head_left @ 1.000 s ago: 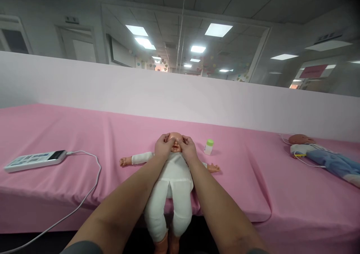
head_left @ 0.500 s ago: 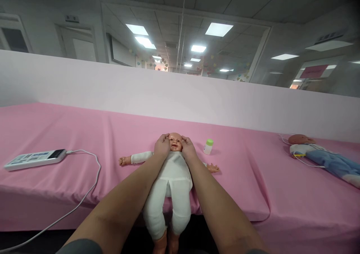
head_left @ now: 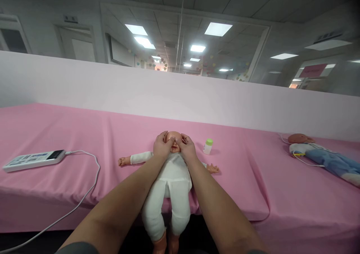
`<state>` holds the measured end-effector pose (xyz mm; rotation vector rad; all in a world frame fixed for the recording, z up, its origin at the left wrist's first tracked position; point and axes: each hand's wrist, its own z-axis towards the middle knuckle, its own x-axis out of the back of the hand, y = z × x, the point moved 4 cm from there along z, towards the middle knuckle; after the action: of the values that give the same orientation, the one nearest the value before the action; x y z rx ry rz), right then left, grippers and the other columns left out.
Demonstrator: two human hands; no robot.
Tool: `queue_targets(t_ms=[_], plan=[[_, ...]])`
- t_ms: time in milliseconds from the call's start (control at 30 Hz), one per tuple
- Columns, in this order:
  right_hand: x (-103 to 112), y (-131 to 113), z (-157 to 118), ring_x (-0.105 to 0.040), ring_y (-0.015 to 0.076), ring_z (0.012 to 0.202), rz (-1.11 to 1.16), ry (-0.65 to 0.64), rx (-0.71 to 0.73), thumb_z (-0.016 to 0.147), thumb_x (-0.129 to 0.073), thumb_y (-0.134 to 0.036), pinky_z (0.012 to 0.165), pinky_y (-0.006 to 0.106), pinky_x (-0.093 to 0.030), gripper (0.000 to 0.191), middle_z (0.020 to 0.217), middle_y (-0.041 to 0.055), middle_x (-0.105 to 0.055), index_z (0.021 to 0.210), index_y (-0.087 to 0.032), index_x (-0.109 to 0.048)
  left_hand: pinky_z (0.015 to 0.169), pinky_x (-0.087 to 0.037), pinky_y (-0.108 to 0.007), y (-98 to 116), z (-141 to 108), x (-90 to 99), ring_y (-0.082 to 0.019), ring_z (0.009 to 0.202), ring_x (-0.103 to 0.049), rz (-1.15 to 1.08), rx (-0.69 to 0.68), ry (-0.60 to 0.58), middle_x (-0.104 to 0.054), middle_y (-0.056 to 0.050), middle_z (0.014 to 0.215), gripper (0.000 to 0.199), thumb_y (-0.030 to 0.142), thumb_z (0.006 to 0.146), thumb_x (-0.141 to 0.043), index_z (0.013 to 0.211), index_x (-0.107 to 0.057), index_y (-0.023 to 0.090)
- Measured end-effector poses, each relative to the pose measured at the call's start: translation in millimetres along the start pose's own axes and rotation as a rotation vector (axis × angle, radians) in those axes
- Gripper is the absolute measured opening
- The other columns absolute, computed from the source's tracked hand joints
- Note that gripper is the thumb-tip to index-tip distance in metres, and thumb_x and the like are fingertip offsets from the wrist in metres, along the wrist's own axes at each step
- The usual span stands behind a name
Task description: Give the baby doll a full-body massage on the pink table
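Note:
A baby doll (head_left: 173,171) in a white top and trousers lies on its back on the pink cloth, arms spread, its feet past the front edge. My left hand (head_left: 163,146) cups the left side of its head, and my right hand (head_left: 187,146) cups the right side. Both thumbs rest on the doll's face near its nose and eyes, with the fingers wrapped round the head. The mouth shows between my hands. Just right of the head stands a small white bottle with a green cap (head_left: 208,146).
A white device (head_left: 35,161) with a dark display lies at the left, its cable (head_left: 97,171) running over the front edge. At the far right lies a second doll (head_left: 329,158) in blue and white, with a thin tube. A low pale wall (head_left: 174,96) runs behind the pink cloth (head_left: 233,179).
Both thumbs have moved inward from the sides of the doll's head onto its face, covering its nose and eyes. My hands still hold the head.

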<state>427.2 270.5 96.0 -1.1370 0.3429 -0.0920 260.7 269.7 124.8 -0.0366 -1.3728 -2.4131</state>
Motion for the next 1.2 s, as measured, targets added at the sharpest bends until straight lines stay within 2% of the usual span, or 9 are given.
queue_targets(t_ms=[133, 267, 467, 600, 700, 833, 1033, 1200], plan=[[-2, -2, 1, -0.069, 0.0279, 0.118, 0.008, 0.001, 0.023, 0.075, -0.085, -0.050, 0.108, 0.044, -0.053, 0.057, 0.128, 0.0104, -0.073, 0.121, -0.021, -0.069, 0.110, -0.050, -0.042, -2, 2, -1.0, -0.027, 0.121, -0.067, -0.027, 0.026, 0.026, -0.072, -0.012, 0.131, 0.040, 0.041, 0.094, -0.067, 0.128, -0.072, 0.021], [0, -2, 2, -0.068, 0.0273, 0.119, -0.066, 0.027, 0.051, 0.085, -0.070, -0.051, 0.111, 0.044, -0.051, 0.045, 0.124, 0.0093, -0.075, 0.119, -0.021, -0.072, 0.112, -0.050, -0.040, -14, 5, -4.6, -0.025, 0.122, -0.067, -0.104, 0.068, 0.033, -0.073, -0.010, 0.131, 0.035, 0.033, 0.096, -0.060, 0.125, -0.074, 0.022], [3, 9, 7, -0.064, 0.0270, 0.127, -0.014, 0.022, 0.011, 0.084, -0.061, -0.045, 0.114, 0.046, -0.047, 0.046, 0.131, 0.0080, -0.072, 0.123, -0.022, -0.072, 0.114, -0.049, -0.040, -28, 7, -9.1, -0.023, 0.127, -0.066, -0.260, 0.134, 0.021, -0.073, -0.008, 0.134, 0.037, 0.024, 0.093, -0.056, 0.125, -0.075, 0.021], [2, 5, 4, -0.064, 0.0269, 0.126, -0.011, 0.009, 0.042, 0.085, -0.069, -0.052, 0.113, 0.044, -0.049, 0.047, 0.129, 0.0077, -0.073, 0.120, -0.023, -0.072, 0.110, -0.053, -0.039, -22, 5, -6.7, -0.024, 0.123, -0.069, -0.330, 0.143, -0.009, -0.075, -0.010, 0.130, 0.036, 0.031, 0.091, -0.064, 0.124, -0.075, 0.020], [0, -1, -1, -0.067, 0.0266, 0.121, -0.038, -0.013, 0.069, 0.078, -0.081, -0.052, 0.110, 0.042, -0.052, 0.054, 0.129, 0.0077, -0.073, 0.122, -0.023, -0.070, 0.107, -0.054, -0.040, -14, 2, -2.4, -0.025, 0.119, -0.070, -0.296, 0.103, -0.010, -0.076, -0.010, 0.127, 0.041, 0.038, 0.088, -0.073, 0.125, -0.074, 0.021], [-1, -4, -3, -0.068, 0.0260, 0.118, -0.101, -0.004, 0.070, 0.073, -0.087, -0.051, 0.107, 0.041, -0.054, 0.059, 0.128, 0.0067, -0.073, 0.122, -0.024, -0.069, 0.105, -0.055, -0.040, -9, -2, 1.7, -0.026, 0.118, -0.070, -0.221, 0.089, -0.001, -0.076, -0.010, 0.127, 0.046, 0.037, 0.083, -0.079, 0.125, -0.073, 0.021], [0, -3, -3, -0.070, 0.0259, 0.114, -0.121, 0.022, 0.066, 0.077, -0.082, -0.055, 0.106, 0.041, -0.054, 0.055, 0.121, 0.0068, -0.076, 0.121, -0.023, -0.069, 0.107, -0.053, -0.040, -4, -4, 2.3, -0.026, 0.118, -0.070, -0.170, 0.065, -0.013, -0.076, -0.008, 0.126, 0.040, 0.040, 0.091, -0.070, 0.127, -0.074, 0.022], [3, 2, 0, -0.070, 0.0258, 0.114, -0.160, 0.054, 0.078, 0.088, -0.067, -0.054, 0.107, 0.042, -0.052, 0.043, 0.118, 0.0062, -0.077, 0.118, -0.023, -0.072, 0.110, -0.052, -0.038, -10, -1, 0.2, -0.024, 0.119, -0.070, -0.174, 0.098, 0.003, -0.077, -0.007, 0.125, 0.033, 0.029, 0.096, -0.058, 0.123, -0.076, 0.023]])
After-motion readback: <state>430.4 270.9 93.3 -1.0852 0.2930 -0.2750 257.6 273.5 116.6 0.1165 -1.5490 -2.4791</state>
